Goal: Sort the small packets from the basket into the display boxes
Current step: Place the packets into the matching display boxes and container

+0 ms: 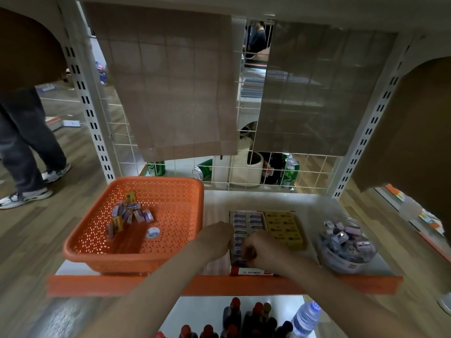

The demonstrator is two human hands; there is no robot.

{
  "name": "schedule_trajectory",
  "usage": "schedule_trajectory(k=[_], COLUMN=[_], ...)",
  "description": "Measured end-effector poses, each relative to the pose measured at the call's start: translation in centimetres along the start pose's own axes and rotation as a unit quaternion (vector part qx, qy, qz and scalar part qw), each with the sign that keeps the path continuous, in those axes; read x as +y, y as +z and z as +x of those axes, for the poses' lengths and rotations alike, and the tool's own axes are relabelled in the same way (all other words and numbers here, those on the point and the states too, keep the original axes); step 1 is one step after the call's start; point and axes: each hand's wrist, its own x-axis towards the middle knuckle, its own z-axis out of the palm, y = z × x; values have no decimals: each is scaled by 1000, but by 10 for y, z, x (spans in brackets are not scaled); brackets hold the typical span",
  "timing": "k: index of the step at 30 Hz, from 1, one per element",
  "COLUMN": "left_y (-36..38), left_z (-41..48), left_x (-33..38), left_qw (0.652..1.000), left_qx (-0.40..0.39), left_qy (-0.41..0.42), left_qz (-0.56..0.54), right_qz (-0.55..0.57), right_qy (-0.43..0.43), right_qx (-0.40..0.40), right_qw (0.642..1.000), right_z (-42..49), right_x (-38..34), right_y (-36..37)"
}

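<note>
Roughly a dozen small packets (131, 214), purple-and-white with a few yellow, lie heaped in the far left part of the orange basket (175, 211). A small roll of tape (153, 232) lies on the basket's floor just nearer than the heap. Just right of the basket, across a strip of bare shelf (214, 206), stands the purple display box (246, 220), packed in rows with purple-and-white packets. Farther right of the basket, touching that box, sits the yellow display box (284, 226), filled with yellow packets. The left hand (216, 237) lies between the basket and the purple display box with its fingertips against the box's left wall; the back of the hand hides whether they grip the wall or only touch it. The right hand (262, 250), farther right of the basket, hovers low over the near end of the purple display box, fingers curled down onto the rows. Blur hides whether a packet is pinched between them. Well to the right of the basket, a clear bowl (341, 262) holds mixed packets. Behind the basket, beyond the wire grid (219, 172), stand green cans (289, 173). Below and to the right of the basket, on a lower level, are dark bottles (234, 313) with red caps and a water bottle (306, 318). Left of the basket stand a person's legs (26, 142).
</note>
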Motion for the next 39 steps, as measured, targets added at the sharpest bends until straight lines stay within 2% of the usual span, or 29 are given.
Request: schedule_trajectory(k=[11,18,21,23,27,29,33,39], left_y=[2,-1,-6,-18,-49,-60,-78,-88], left_z=[-3,-5,-8,-13,-24,-31,-52,-77], left_x=[0,3,4,6,-8,-30,-91,-168], left_qw=[1000,1000,999,996,962,958,961,954], left_qx=[3,-5,-5,50,244,266,249,200], left_qy=[3,6,26,39,59,33,-52,-157], left_qz=[4,25,47,67,106,96,108,156], right_qz=[-80,-62,-53,-33,28,19,-24,-50], right_qy=[-19,-16,-30,-35,-23,-28,-59,-67], right_qx=[-18,1,36,73,146,166,179,142], right_qw=[996,998,998,996,989,986,982,986], right_z=[4,3,-2,-2,18,30,59,120], right_x=[-1,1,-3,-9,-23,-35,-70,-125], right_y=[6,5,-7,-17,-34,-39,-39,-11])
